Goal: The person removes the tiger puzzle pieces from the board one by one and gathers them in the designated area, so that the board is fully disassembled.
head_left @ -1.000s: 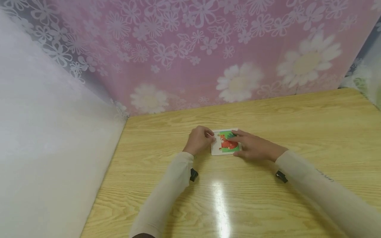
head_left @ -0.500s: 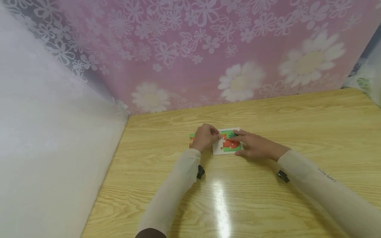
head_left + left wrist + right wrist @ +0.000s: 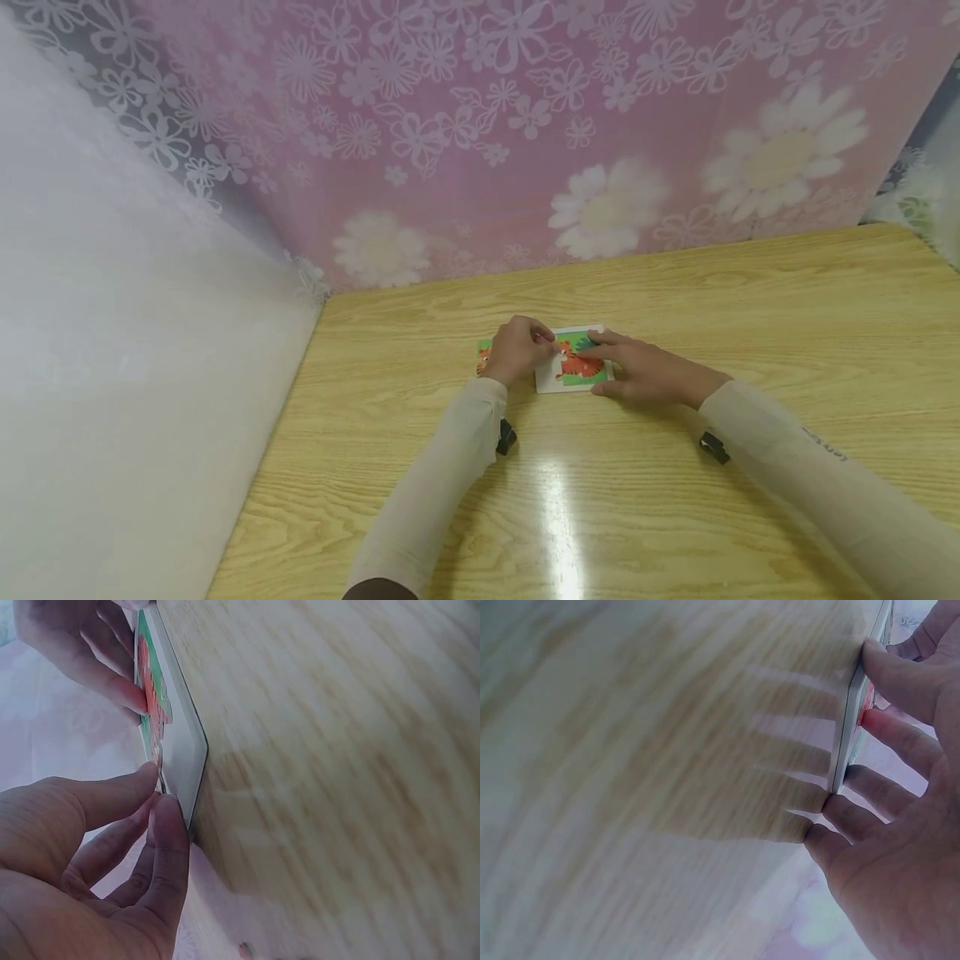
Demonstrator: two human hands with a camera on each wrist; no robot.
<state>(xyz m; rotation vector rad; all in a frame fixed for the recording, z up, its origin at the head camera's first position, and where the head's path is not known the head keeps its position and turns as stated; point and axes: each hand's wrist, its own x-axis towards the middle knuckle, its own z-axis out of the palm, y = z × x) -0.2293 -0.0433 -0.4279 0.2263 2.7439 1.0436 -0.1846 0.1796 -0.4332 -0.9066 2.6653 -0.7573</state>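
A pink curtain (image 3: 480, 125) printed with white flowers hangs behind everything, and a wood-grained counter (image 3: 405, 467) spreads out in front of it, with a pale sheet (image 3: 135, 317) closing off the side to the person's left. Two light sleeves (image 3: 795, 467) reach in over the wood, lettering on the right one, a small black device (image 3: 507, 437) at each wrist.

The hands work at opposite ends of one board, apart from each other. I see the right hand (image 3: 648, 367) with its fingers spread over the board's right end, index fingertip on the picture and thumb at the near edge. The left hand (image 3: 513, 350) has thumb and fingertips pinched together at the other end.

Between them the white-bordered board (image 3: 547, 383) lies flat on the counter, its picture showing a red animal on green. Beside the left hand, and partly hidden by it, a loose picture piece (image 3: 483, 354) lies on the wood. Smallest is the thin piece (image 3: 160, 778) the left hand pinches; I can't make out its face.
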